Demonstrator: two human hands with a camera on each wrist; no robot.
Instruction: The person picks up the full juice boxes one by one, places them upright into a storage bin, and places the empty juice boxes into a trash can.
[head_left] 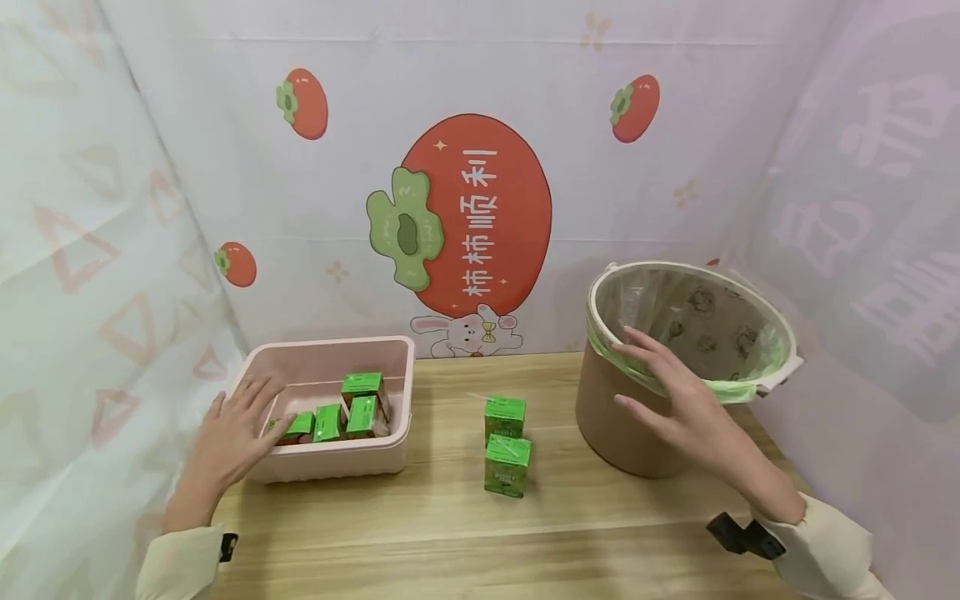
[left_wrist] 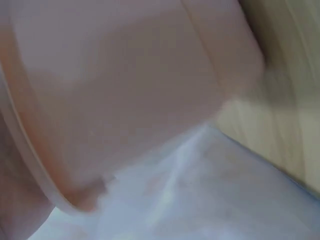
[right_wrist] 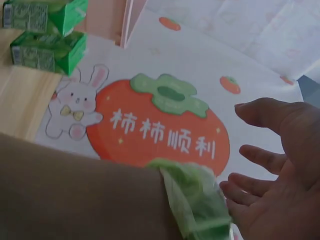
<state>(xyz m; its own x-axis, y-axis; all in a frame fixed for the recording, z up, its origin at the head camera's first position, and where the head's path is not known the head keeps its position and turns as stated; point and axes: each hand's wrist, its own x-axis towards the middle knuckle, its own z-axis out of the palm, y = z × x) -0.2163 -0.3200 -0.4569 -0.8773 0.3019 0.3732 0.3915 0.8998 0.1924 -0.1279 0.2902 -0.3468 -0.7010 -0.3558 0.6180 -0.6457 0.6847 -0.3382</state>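
Observation:
My left hand (head_left: 236, 429), fingers spread loosely, is at the left side of a pink plastic bin (head_left: 330, 460); whether it touches the rim I cannot tell. Several green juice boxes (head_left: 328, 423) lie inside that bin. Blurred in the left wrist view is the bin's outer wall (left_wrist: 140, 90). Two more juice boxes (head_left: 507, 471) stand one behind the other on the table, the rear one with a straw on it. My right hand (head_left: 693, 417) is beside the trash can (head_left: 622, 417), fingers apart and holding nothing. Its palm side (right_wrist: 295, 180) shows in the right wrist view.
A translucent green-edged liner (head_left: 731, 390) is folded over the trash can's white rim. The wooden table (head_left: 450, 542) meets a white printed cloth backdrop (head_left: 360, 275) with persimmon drawings, and cloth walls rise on both sides.

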